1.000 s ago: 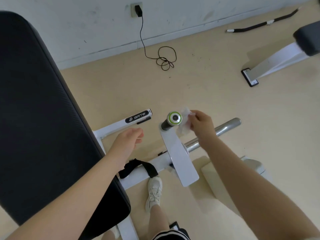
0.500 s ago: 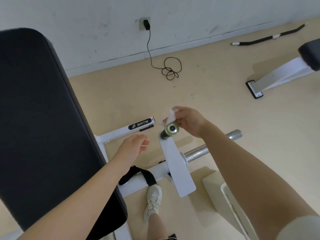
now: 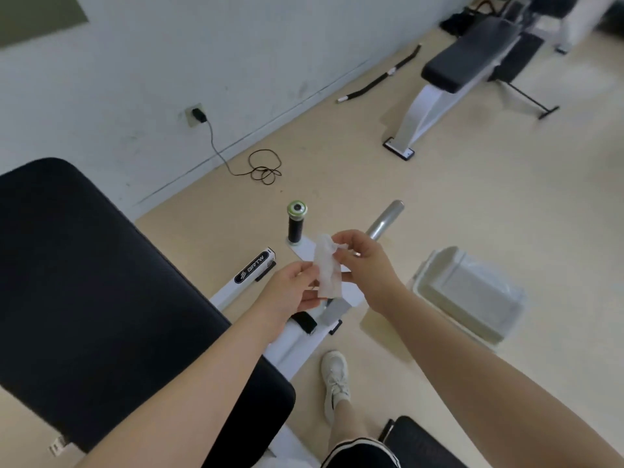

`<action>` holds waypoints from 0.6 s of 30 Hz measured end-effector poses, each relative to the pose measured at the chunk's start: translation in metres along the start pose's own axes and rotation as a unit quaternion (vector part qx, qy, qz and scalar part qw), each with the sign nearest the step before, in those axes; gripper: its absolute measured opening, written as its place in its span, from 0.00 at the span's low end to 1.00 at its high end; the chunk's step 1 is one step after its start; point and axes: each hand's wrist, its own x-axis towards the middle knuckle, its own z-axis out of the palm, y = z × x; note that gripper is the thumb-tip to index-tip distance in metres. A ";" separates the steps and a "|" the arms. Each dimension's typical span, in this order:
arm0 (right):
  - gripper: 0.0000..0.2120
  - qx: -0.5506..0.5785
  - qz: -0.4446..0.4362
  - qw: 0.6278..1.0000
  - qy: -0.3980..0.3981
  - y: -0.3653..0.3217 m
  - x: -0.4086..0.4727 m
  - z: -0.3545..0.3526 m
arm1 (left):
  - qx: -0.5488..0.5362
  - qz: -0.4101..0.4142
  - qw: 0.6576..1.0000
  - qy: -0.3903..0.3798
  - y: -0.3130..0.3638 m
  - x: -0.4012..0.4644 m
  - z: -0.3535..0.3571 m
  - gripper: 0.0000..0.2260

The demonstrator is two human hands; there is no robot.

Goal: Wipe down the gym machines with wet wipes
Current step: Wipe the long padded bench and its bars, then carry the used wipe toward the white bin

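A white wet wipe hangs between my two hands above the machine's white frame. My right hand pinches its top edge and my left hand pinches its lower part. Just beyond the hands stands the machine's black handle grip with a green end cap, free of both hands. A chrome bar sticks out behind my right hand. The black back pad fills the left.
A white bin with a clear liner stands on the floor to the right. A second bench is at the back right, a black bar and a charger cable lie by the wall. My shoe is below.
My right hand lifted the wipe off the handle grip and drew it back toward me. My left hand came up and took hold of the wipe. The view tilted up, showing more of the room.
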 end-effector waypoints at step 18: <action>0.12 -0.336 -0.148 0.924 0.103 0.018 -0.057 -0.165 | 0.000 -0.021 0.996 -0.081 0.031 0.034 0.171 0.08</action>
